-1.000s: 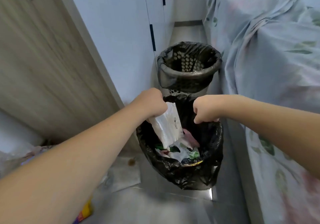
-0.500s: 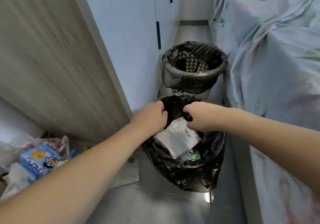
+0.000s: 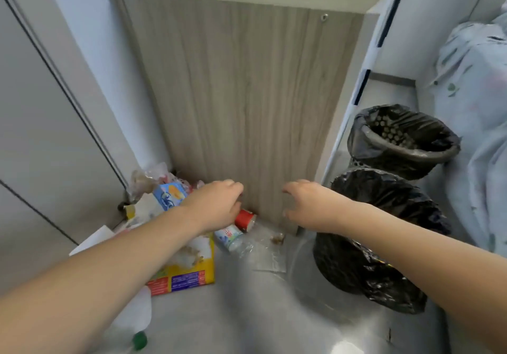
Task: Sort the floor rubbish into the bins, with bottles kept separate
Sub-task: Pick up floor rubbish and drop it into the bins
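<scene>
Rubbish lies on the floor at the foot of a wooden panel (image 3: pixel 247 106). It includes a red can (image 3: pixel 246 219), a clear plastic bottle with a blue and white label (image 3: pixel 229 238), a yellow packet (image 3: pixel 189 274), a blue carton (image 3: pixel 169 196) and a clear plastic bag (image 3: pixel 264 255). My left hand (image 3: pixel 216 205) hangs over the pile with loosely curled fingers, its fingertips right by the red can, holding nothing that I can see. My right hand (image 3: pixel 304 202) hovers empty, fingers spread, left of the near bin (image 3: pixel 384 244). The far bin (image 3: pixel 403 139) stands behind it.
Both bins are lined with black bags and stand between the white cupboard and a bed with a floral sheet (image 3: pixel 480 134). A white bottle with a green cap (image 3: pixel 138 340) lies under my left forearm. Grey floor stretches in front of the pile.
The white packet went from my left hand into the near bin. Both hands left the bin and swung left to the rubbish pile, and my view turned with them.
</scene>
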The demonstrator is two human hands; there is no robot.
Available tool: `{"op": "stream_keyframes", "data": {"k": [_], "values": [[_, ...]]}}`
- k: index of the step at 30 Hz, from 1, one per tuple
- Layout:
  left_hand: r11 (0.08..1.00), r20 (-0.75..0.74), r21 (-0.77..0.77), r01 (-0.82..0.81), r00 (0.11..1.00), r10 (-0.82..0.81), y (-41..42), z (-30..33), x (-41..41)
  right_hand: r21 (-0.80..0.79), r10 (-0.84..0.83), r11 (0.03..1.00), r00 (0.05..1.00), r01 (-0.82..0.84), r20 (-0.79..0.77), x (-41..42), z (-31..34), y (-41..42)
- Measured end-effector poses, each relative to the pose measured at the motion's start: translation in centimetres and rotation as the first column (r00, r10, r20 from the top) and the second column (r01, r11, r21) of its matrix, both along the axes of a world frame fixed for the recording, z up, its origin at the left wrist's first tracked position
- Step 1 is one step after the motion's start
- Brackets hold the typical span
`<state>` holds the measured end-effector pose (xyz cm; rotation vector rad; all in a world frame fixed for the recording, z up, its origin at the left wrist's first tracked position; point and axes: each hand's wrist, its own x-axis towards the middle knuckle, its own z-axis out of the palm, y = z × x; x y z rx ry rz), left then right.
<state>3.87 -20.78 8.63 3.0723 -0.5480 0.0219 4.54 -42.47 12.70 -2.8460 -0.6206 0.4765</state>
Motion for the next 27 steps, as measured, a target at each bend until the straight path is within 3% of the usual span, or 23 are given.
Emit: {"op": "stream_keyframes", "data": {"k": [7, 10, 17, 21, 27], "values": [[0.964, -0.163, 0.144, -0.222, 0.956, 0.245, 16.2, -2.7, -3.7, 0.0, 0.171, 0.985, 0.985, -0.171, -0.037, -0.9, -3.0, 14.2], [0.93, -0.222, 0.111, -0.35, 0.903, 0.367, 22.2, -4.5, -6.1, 0.006, 0.231, 0.973, 0.97, -0.231, -0.08, -2.1, -4.9, 19.5], [0.714, -0.499, 0.037, -0.7, 0.606, 0.62, 32.6, -12.8, -14.5, -0.015, 0.314, 0.945, 0.922, -0.325, -0.225, -5.4, -10.1, 28.4], [0.59, -0.521, -0.093, -0.802, 0.544, 0.658, 34.6, -15.5, -16.3, -0.001, 0.258, 0.962, 0.914, -0.272, -0.314, -5.6, -12.6, 31.3], [0.563, -0.57, -0.145, -0.814, 0.534, 0.625, 33.5, -19.1, -16.1, 0.085, 0.045, 0.996, 0.916, -0.012, -0.399, -4.0, -16.1, 34.0]]}}
